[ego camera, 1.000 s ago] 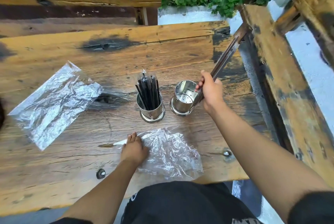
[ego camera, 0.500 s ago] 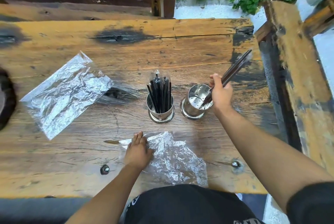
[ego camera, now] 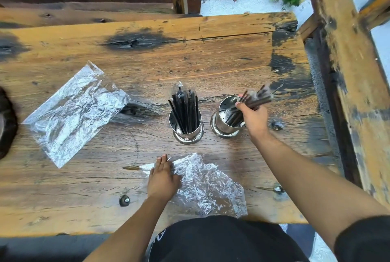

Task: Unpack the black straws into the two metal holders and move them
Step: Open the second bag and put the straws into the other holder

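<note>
Under our right hand, the bundle of thin black plastic straws now angles down into the right perforated steel cylinder holder; a second ago it stuck up high over the rim, so we judge the second load is nearly seated. Right hand is clamped around that bundle, tips blurred. Just left of it, the left steel cylinder holder stands full of upright black straws. Our left hand lies flat, fingers together, on the crumpled clear plastic wrapper. Further left, another empty clear bag on the wooden tabletop. Moving the holders remains.
</note>
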`<state>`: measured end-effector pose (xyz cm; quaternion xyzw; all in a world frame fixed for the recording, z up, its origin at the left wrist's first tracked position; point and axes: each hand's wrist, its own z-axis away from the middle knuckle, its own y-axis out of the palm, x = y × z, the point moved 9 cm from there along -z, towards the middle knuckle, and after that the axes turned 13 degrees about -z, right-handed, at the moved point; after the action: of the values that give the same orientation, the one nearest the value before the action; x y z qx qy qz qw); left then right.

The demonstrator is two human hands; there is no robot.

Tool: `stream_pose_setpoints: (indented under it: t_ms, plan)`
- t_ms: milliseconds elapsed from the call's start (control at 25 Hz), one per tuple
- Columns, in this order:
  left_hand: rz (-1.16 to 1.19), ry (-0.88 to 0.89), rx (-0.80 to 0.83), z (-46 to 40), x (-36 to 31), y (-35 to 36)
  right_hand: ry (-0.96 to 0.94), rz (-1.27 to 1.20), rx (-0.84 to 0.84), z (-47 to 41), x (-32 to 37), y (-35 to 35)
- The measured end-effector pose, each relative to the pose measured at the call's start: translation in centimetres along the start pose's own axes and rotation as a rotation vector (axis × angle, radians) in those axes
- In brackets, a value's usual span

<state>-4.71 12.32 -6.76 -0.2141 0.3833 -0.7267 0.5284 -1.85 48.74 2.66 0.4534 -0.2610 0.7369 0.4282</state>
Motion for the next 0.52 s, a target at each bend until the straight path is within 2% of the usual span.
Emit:
stream_pose_setpoints:
  t_ms: [240, 520]
  plan:
    - [0.020, -0.004, 0.003, 0.2, -0.1, -0.2, -0.060, -0.042, 0.019, -0.2, 1.1, 0.1]
    - [0.033, -0.007, 0.002, 0.2, -0.1, -0.3, -0.092, 0.053, 0.067, -0.3, 1.9, 0.6]
